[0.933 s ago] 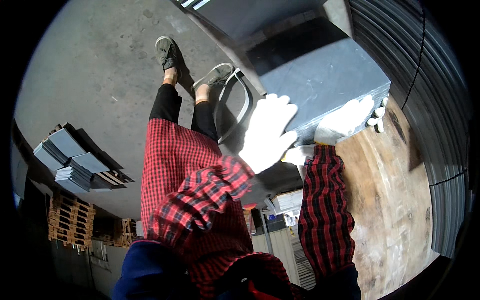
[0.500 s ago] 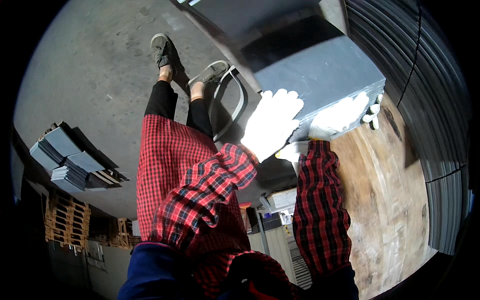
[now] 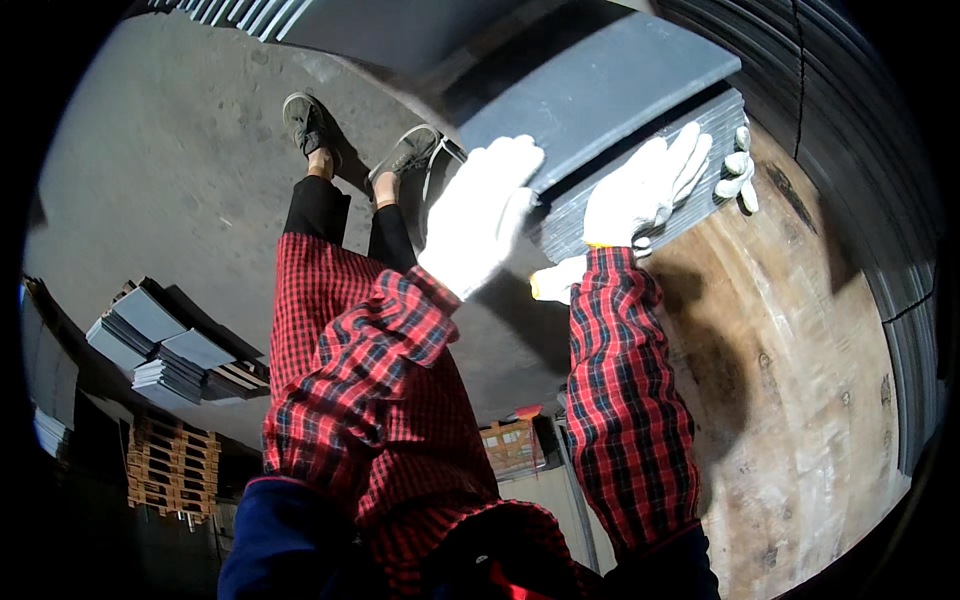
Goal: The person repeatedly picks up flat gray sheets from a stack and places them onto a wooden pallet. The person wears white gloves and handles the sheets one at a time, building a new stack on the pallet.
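Observation:
My left hand (image 3: 480, 215), in a white glove, is open with its fingers stretched out against the near left corner of a flat dark-grey panel (image 3: 610, 95). The panel lies above a stack of grey sheets (image 3: 575, 225), with a dark gap along its front edge. My right hand (image 3: 640, 190), gloved too, is open beside the stack's layered edge, fingers extended and the thumb side partly hidden. A loose white glove (image 3: 738, 172) lies at the stack's right end. Another piece of white glove with a yellow cuff (image 3: 556, 280) shows by my right wrist.
A worn wooden board (image 3: 810, 400) spreads to the right under the stack. Beyond it stands a tall pile of grey sheets (image 3: 870, 150) with a dark strap. Low stacks of panels (image 3: 165, 340) and wooden pallets (image 3: 172, 465) are on the left. My shoes (image 3: 305, 120) stand on the concrete floor.
The top panel has shifted away from the stack's front edge, and a dark gap shows beneath it. My left hand has moved left; my right hand has turned edgewise. The view has shifted.

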Available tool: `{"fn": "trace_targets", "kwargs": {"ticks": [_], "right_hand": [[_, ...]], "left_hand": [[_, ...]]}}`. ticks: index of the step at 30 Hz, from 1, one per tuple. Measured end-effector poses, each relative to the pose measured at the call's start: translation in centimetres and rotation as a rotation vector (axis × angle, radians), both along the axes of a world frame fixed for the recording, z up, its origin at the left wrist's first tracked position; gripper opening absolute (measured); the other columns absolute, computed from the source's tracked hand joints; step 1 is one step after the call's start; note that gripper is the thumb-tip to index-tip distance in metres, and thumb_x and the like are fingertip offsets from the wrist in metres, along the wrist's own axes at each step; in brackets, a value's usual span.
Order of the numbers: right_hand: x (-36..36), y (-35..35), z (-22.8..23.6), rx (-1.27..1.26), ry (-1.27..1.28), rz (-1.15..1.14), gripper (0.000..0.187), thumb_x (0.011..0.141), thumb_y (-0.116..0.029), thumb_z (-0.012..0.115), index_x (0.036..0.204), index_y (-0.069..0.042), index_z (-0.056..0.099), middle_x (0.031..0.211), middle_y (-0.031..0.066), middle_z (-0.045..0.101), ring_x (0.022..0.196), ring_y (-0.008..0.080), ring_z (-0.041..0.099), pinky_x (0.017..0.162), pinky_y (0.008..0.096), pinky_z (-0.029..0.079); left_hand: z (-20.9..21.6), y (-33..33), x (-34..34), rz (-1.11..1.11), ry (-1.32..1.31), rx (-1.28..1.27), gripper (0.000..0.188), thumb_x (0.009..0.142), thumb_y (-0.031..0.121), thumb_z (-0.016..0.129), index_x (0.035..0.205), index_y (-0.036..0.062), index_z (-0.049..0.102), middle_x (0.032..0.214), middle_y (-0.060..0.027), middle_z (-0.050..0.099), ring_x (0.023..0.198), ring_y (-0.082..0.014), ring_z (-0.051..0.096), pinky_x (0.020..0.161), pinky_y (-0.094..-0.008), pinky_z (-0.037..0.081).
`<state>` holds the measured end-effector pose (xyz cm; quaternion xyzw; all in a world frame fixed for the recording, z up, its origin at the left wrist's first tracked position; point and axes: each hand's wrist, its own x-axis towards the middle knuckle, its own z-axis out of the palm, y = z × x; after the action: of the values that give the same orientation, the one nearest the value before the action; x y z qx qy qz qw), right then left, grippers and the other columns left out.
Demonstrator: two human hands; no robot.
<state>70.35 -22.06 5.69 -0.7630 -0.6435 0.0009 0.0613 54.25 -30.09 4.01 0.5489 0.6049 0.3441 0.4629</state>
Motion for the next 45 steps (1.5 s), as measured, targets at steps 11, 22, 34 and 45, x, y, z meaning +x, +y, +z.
{"fn": "trace_targets", "kwargs": {"ticks": [11, 22, 34, 45], "right_hand": [[0.8, -0.4, -0.2, 0.005, -0.046, 0.013, 0.048, 0.103, -0.027, 0.042, 0.142, -0.001, 0.047, 0.151, 0.0246, 0.037, 0.140, 0.0429, 0.033, 0.115, 0.0545, 0.027], [1.4, -0.8, -1.0, 0.052, -0.135, 0.102, 0.044, 0.102, -0.021, 0.044, 0.139, 0.003, 0.049, 0.148, 0.0269, 0.041, 0.138, 0.0426, 0.037, 0.115, 0.0533, 0.028], [2.1, -0.8, -2.1, -0.044, -0.259, 0.075, 0.047, 0.102, -0.018, 0.042, 0.144, 0.003, 0.042, 0.153, 0.0253, 0.034, 0.143, 0.0390, 0.029, 0.119, 0.0499, 0.022], [-0.6, 0.5, -0.4, -0.157, -0.084, -0.138, 0.047, 0.103, -0.013, 0.041, 0.147, 0.003, 0.038, 0.155, 0.0247, 0.030, 0.146, 0.0363, 0.026, 0.120, 0.0470, 0.022]], "left_hand": [[-1.9, 2.5, -5.3, 0.215, -0.334, -0.200, 0.034, 0.103, 0.021, 0.048, 0.130, 0.0043, 0.061, 0.127, -0.0137, 0.064, 0.114, -0.0258, 0.063, 0.098, -0.0339, 0.048], [-8.7, 3.5, -11.6, 0.431, -0.216, -0.058, 0.040, 0.105, 0.031, 0.052, 0.129, 0.0021, 0.062, 0.123, -0.0049, 0.064, 0.108, -0.0140, 0.057, 0.095, -0.0296, 0.045], [-9.1, 4.5, -11.8, 0.555, -0.067, -0.207, 0.044, 0.101, 0.039, 0.057, 0.126, 0.0026, 0.057, 0.110, -0.0122, 0.062, 0.098, -0.0209, 0.055, 0.089, -0.0344, 0.046], [-6.8, 6.9, -11.5, 0.761, -0.401, -0.580, 0.065, 0.099, 0.043, 0.057, 0.141, -0.0053, 0.045, 0.134, -0.0147, 0.057, 0.122, -0.0219, 0.053, 0.105, -0.0338, 0.039]]}}
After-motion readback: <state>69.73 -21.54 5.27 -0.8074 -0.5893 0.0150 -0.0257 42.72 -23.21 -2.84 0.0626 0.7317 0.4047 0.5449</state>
